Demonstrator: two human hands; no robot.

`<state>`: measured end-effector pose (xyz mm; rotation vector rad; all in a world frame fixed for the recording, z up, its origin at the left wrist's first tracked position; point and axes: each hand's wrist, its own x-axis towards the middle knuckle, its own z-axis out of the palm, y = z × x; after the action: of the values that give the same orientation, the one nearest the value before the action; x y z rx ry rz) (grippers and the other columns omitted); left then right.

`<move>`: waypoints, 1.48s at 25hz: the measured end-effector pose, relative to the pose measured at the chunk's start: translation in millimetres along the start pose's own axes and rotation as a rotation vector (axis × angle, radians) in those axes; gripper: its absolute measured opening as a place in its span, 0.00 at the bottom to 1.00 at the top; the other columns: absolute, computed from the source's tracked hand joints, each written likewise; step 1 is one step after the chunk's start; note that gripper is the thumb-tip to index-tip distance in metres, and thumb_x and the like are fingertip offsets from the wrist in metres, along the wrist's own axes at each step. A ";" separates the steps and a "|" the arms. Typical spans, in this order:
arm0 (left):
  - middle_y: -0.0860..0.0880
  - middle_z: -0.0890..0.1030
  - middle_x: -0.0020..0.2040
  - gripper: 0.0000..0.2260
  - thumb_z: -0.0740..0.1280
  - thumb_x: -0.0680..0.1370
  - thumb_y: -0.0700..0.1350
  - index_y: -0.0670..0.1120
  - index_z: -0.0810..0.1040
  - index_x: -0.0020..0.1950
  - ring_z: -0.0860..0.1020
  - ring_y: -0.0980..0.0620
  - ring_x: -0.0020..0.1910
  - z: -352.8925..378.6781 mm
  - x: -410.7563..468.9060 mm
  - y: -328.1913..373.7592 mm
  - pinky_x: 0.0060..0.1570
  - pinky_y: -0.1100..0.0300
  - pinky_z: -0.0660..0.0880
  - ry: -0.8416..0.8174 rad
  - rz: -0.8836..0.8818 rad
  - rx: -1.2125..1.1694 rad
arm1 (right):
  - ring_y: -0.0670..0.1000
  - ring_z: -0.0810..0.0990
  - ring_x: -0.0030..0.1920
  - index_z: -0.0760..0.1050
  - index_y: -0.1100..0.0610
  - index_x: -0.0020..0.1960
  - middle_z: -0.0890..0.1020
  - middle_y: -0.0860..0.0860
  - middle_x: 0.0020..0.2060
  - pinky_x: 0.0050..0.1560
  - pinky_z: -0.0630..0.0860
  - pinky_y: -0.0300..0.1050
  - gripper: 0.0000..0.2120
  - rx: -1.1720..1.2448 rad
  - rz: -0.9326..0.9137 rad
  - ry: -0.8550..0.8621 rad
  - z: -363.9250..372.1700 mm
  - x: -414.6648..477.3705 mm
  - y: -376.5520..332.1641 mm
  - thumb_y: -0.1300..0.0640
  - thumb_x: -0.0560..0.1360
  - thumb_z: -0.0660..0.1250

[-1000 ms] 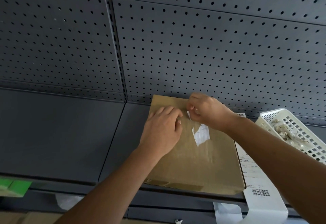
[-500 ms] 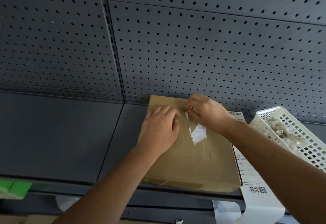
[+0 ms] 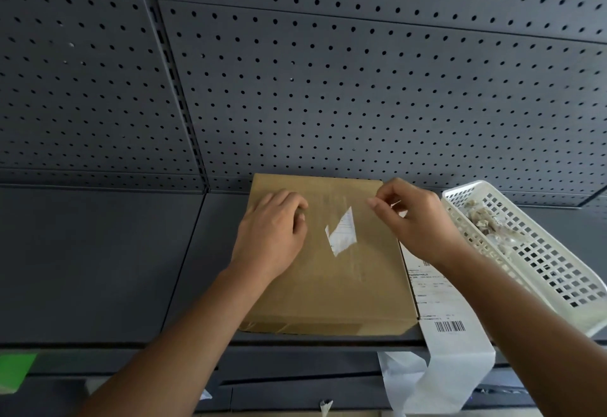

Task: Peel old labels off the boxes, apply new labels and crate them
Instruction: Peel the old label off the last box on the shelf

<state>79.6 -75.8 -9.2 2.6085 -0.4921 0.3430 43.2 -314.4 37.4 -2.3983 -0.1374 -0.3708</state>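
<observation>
We are peeling: our right hand [image 3: 417,223] pinches a torn bit [image 3: 395,203], our left hand [image 3: 272,235] rests loose on the box [image 3: 328,295], and the label scrap [image 3: 341,232] left of the pinch needs picking next.

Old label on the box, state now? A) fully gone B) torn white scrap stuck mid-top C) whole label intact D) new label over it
B: a torn white scrap sits mid-top of the cardboard box, between the left hand resting on it and the right hand pinching a peeled sliver.
</observation>
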 end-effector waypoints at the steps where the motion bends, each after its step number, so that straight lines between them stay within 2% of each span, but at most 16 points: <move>1: 0.59 0.78 0.55 0.07 0.62 0.81 0.47 0.53 0.76 0.57 0.75 0.57 0.57 0.1 -0.4 0.0 0.58 0.57 0.73 0.001 0.004 0.002 | 0.41 0.79 0.43 0.76 0.52 0.45 0.81 0.42 0.39 0.42 0.73 0.29 0.03 0.007 0.058 0.011 0.2 0.5 2.7 0.56 0.77 0.69; 4: 0.59 0.78 0.55 0.07 0.63 0.81 0.46 0.52 0.77 0.58 0.75 0.56 0.57 0.4 -0.2 1.0 0.58 0.55 0.74 0.002 0.012 0.005 | 0.36 0.78 0.47 0.76 0.52 0.50 0.82 0.40 0.43 0.44 0.71 0.27 0.03 0.056 0.158 -0.032 7.5 3.8 6.7 0.60 0.78 0.67; 9: 0.59 0.78 0.54 0.07 0.62 0.81 0.46 0.52 0.77 0.58 0.75 0.56 0.56 0.9 0.2 3.7 0.57 0.57 0.73 -0.003 0.014 0.008 | 0.34 0.77 0.48 0.71 0.55 0.54 0.84 0.42 0.44 0.45 0.70 0.24 0.08 0.024 0.135 -0.048 25.5 11.7 3.0 0.66 0.79 0.59; 14: 0.59 0.78 0.54 0.07 0.63 0.81 0.46 0.52 0.77 0.57 0.75 0.56 0.56 0.8 0.2 4.7 0.56 0.57 0.73 0.002 0.015 0.002 | 0.40 0.79 0.45 0.71 0.59 0.53 0.84 0.46 0.43 0.44 0.72 0.29 0.06 -0.017 0.044 0.020 36.8 11.8 0.0 0.67 0.79 0.58; 18: 0.59 0.78 0.54 0.07 0.62 0.81 0.46 0.52 0.77 0.57 0.74 0.56 0.56 0.5 0.1 2.9 0.56 0.57 0.72 0.004 0.014 0.010 | 0.43 0.78 0.42 0.72 0.60 0.51 0.84 0.49 0.40 0.41 0.71 0.30 0.06 -0.008 0.070 0.011 37.6 11.7 -2.4 0.66 0.79 0.58; 22: 0.59 0.78 0.54 0.07 0.63 0.80 0.46 0.52 0.77 0.57 0.75 0.56 0.56 0.9 -0.2 3.0 0.56 0.56 0.73 0.008 0.015 0.004 | 0.45 0.78 0.40 0.71 0.60 0.51 0.84 0.49 0.41 0.42 0.72 0.35 0.03 -0.017 0.065 0.063 38.1 9.4 -0.9 0.64 0.80 0.59; 26: 0.59 0.78 0.53 0.07 0.63 0.80 0.45 0.52 0.77 0.56 0.75 0.55 0.55 2.0 -0.2 2.2 0.57 0.56 0.73 0.012 0.018 0.009 | 0.54 0.80 0.38 0.71 0.61 0.50 0.83 0.55 0.38 0.40 0.73 0.45 0.03 -0.048 0.060 0.063 42.7 8.4 -5.4 0.63 0.80 0.59; 32: 0.60 0.77 0.53 0.06 0.63 0.80 0.46 0.52 0.76 0.56 0.74 0.56 0.54 2.5 0.3 2.7 0.57 0.58 0.71 0.016 0.023 0.010 | 0.42 0.79 0.44 0.71 0.58 0.52 0.83 0.45 0.40 0.46 0.73 0.34 0.06 0.056 0.174 0.073 35.1 9.9 -1.0 0.66 0.80 0.57; 34: 0.60 0.77 0.53 0.06 0.64 0.80 0.46 0.52 0.76 0.55 0.74 0.56 0.54 3.2 0.4 2.9 0.57 0.57 0.71 0.025 0.025 0.012 | 0.43 0.79 0.45 0.71 0.58 0.53 0.84 0.45 0.41 0.45 0.72 0.32 0.06 0.042 0.161 0.092 37.7 9.7 -1.6 0.66 0.80 0.57; 37: 0.59 0.78 0.53 0.06 0.64 0.80 0.45 0.52 0.77 0.56 0.75 0.56 0.54 3.4 0.3 1.6 0.57 0.57 0.71 0.028 0.025 0.017 | 0.48 0.80 0.43 0.71 0.59 0.51 0.83 0.48 0.41 0.44 0.73 0.38 0.06 -0.029 0.095 0.067 44.8 10.5 -4.2 0.66 0.79 0.57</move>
<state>79.7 -78.8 -11.4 2.6126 -0.5154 0.3928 62.6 -281.8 11.1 -2.4072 0.0122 -0.4102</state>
